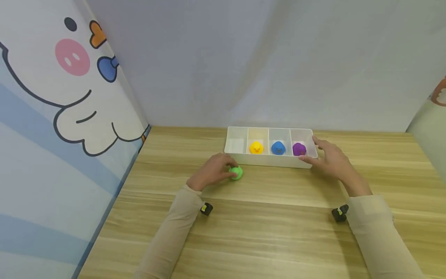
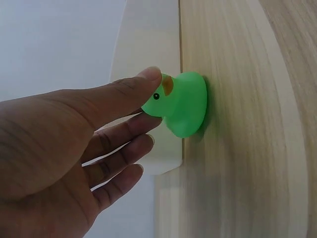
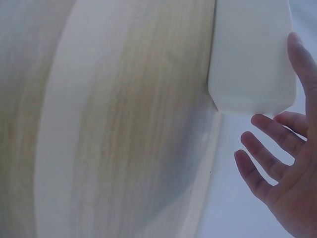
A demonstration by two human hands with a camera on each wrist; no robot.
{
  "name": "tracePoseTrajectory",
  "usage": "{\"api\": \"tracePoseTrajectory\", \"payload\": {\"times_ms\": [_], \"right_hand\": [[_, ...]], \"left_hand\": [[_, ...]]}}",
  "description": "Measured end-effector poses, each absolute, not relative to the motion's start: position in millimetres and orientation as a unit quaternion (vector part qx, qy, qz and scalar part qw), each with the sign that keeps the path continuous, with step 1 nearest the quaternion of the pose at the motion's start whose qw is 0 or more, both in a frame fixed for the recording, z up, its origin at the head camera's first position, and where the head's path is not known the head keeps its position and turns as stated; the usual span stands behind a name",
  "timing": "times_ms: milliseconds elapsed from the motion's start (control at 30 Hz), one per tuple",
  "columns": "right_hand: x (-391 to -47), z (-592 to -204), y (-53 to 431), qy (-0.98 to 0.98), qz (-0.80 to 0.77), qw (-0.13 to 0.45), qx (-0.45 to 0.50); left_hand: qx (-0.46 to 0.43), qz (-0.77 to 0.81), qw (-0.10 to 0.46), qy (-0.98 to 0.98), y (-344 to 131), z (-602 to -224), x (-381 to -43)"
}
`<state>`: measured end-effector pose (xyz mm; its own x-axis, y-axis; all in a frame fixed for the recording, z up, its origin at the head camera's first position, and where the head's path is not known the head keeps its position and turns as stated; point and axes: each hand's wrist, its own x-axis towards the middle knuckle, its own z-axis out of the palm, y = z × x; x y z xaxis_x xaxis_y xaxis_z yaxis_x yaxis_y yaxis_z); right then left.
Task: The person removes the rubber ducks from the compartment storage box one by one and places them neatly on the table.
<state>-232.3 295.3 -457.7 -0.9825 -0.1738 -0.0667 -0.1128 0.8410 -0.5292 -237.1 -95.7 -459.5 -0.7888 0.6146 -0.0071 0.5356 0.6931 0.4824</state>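
My left hand [image 1: 216, 169] pinches the head of a green rubber duck [image 2: 185, 104] between thumb and forefinger; its other fingers are spread apart in the left wrist view. The duck's base is at the wooden tabletop, in front of the left end of a white box [image 1: 268, 160] with several compartments in a row. A yellow duck [image 1: 256, 147], a blue duck [image 1: 278, 148] and a purple duck [image 1: 299, 149] each sit in their own compartment; the leftmost one holds nothing. At the box's right end, my right hand [image 1: 332, 162] rests with its thumb on the front rim and its fingers extended.
Behind the box rises a pale grey wall [image 1: 209, 69]. A panel with a cartoon print [image 1: 73, 100] borders the table [image 1: 265, 240] on the left. Small black devices are at both wrists, the left one [image 1: 206, 209] and the right one [image 1: 340, 213].
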Motion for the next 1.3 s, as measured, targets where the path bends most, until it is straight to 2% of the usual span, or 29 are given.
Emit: {"api": "tracePoseTrajectory", "payload": {"times_ms": [567,733,967,1300], "right_hand": [[-232.7,-457.4,297.6,0.957,-0.276,0.051,-0.073],[-234.2,-458.7,297.8,0.957,-0.275,0.055,-0.07],[-238.1,-457.4,296.3,0.958,-0.27,0.048,-0.08],[-237.6,-459.5,296.4,0.958,-0.27,0.056,-0.079]], "left_hand": [[0.332,0.293,0.06,0.894,-87.2,-419.6,-259.3],[0.327,0.3,0.066,0.894,-80.7,-420.0,-266.8],[0.331,0.284,0.032,0.9,-69.3,-425.5,-283.2],[0.327,0.241,0.018,0.914,-56.2,-431.2,-292.2]]}}
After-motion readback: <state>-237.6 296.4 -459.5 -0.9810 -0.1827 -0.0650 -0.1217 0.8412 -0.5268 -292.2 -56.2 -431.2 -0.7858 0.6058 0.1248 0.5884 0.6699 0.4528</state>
